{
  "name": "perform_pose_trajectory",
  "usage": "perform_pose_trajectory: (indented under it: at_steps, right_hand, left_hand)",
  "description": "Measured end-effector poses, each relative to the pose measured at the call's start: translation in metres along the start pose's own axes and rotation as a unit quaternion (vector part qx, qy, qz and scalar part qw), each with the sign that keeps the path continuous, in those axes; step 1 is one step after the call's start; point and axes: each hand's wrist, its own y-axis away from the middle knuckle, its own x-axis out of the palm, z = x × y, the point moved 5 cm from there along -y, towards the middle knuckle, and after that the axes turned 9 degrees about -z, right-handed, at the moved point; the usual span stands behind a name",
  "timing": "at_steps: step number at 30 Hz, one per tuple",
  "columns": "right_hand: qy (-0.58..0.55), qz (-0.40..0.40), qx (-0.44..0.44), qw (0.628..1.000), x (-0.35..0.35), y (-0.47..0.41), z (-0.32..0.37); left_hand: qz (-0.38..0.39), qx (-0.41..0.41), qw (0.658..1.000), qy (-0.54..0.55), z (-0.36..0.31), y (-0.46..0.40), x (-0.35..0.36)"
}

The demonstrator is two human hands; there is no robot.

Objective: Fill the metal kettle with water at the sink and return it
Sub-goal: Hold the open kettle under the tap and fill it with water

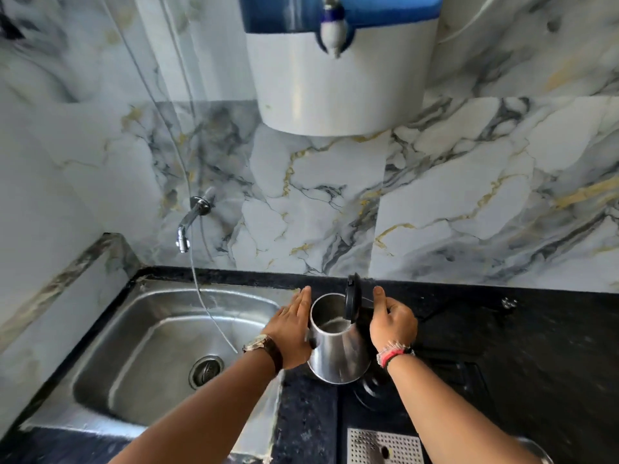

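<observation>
A marble-patterned wall (452, 195) with grey and gold veins fills most of the view, and a white water purifier (338, 78) with a blue top hangs on it, its small tap (333, 35) pointing down. Below runs the black speckled surface (536, 346), with a stainless steel sink (110, 373) sunk into its left part. The sink's round drain (206, 371) sits near the basin's middle. A chrome faucet (192, 222) juts from the wall above the sink's back edge, and a thin clear tube (201, 296) trails from the wall down into the basin.

The metal kettle (338, 349) stands just right of the sink, between the two hands, on a dark base that is mostly hidden beneath it. Its black lid (352, 298) is flipped up on the far right side, so the shiny inside shows.

The left hand (291, 333) lies against the kettle's left side, its fingers (303, 299) stretched out flat and released, not curled around anything. The right hand (393, 321) is clenched on the kettle's black handle (365, 313), the thumb raised beside the open lid. A brown-strapped wristwatch (263, 348) sits on the left wrist, a red and white thread band (393, 353) on the right.

At the bottom edge a perforated metal tray (382, 447) shows partly
</observation>
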Motion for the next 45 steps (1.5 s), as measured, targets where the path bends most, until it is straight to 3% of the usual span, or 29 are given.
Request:
perform_pose_trajectory:
  at_steps: [9,13,16,19,26,31,35,38,41,45]
  right_hand:
    - [0.006,0.001,0.049,0.999,0.132,0.079,0.059]
    - [0.01,-0.006,0.067,0.998,0.196,0.109,0.076]
    - [0.024,0.015,0.064,0.998,0.235,0.128,0.094]
    - [0.035,0.004,0.059,0.998,0.27,0.143,0.115]
    - [0.019,0.011,0.049,0.999,0.334,0.155,0.143]
    - [0.012,0.008,0.075,0.997,0.37,0.151,0.138]
    - [0.01,0.02,0.081,0.996,0.394,0.146,0.14]
    - [0.006,0.023,0.088,0.996,0.406,0.143,0.143]
    - [0.001,0.02,0.094,0.995,0.412,0.14,0.145]
    - [-0.017,0.006,0.106,0.994,0.412,0.14,0.146]
  left_hand:
    - [0.004,-0.038,0.998,-0.052,0.167,0.003,-0.051]
    - [-0.118,-0.204,0.971,-0.028,0.279,-0.026,-0.115]
    - [-0.069,-0.285,0.956,-0.023,0.348,-0.051,-0.147]
    - [-0.037,-0.252,0.962,-0.096,0.381,-0.079,-0.162]
    - [-0.014,-0.176,0.964,-0.199,0.369,-0.124,-0.16]
    - [-0.008,-0.134,0.982,-0.131,0.385,-0.127,-0.148]
    - [0.071,-0.039,0.996,0.031,0.412,-0.126,-0.139]
    - [0.051,-0.005,0.992,0.115,0.43,-0.115,-0.134]
    - [0.023,-0.039,0.993,0.105,0.446,-0.096,-0.113]
    - [0.14,-0.044,0.989,0.004,0.456,-0.069,-0.068]
